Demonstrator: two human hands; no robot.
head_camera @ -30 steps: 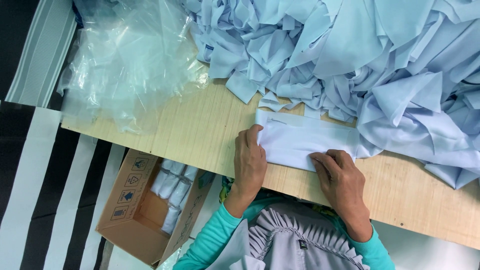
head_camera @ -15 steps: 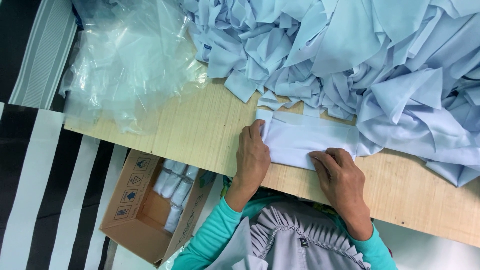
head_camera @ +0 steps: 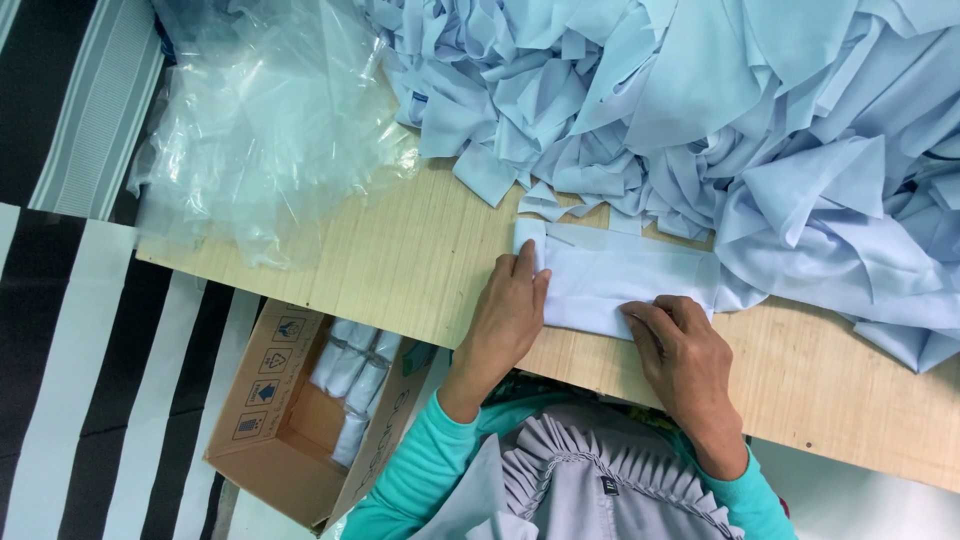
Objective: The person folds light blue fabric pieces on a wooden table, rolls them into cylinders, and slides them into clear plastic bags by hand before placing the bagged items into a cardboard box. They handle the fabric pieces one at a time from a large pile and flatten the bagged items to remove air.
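Both hands lie flat with fingers spread, gripping nothing, on a folded pale-blue cloth piece [head_camera: 625,280] at the near edge of the wooden table [head_camera: 400,250]. The left hand [head_camera: 510,315] presses its left end, the right hand [head_camera: 685,350] its near right corner. A heap of blue cloth [head_camera: 700,100] lies beyond; clear plastic bags [head_camera: 260,130] far left; a cardboard box [head_camera: 300,410] below.

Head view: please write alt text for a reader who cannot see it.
Two bare hands press a folded pale blue cloth piece flat on a wooden table: the left hand at its left end, the right hand on its near edge. Behind lie a heap of blue fabric and clear plastic bags; an open cardboard box sits below.
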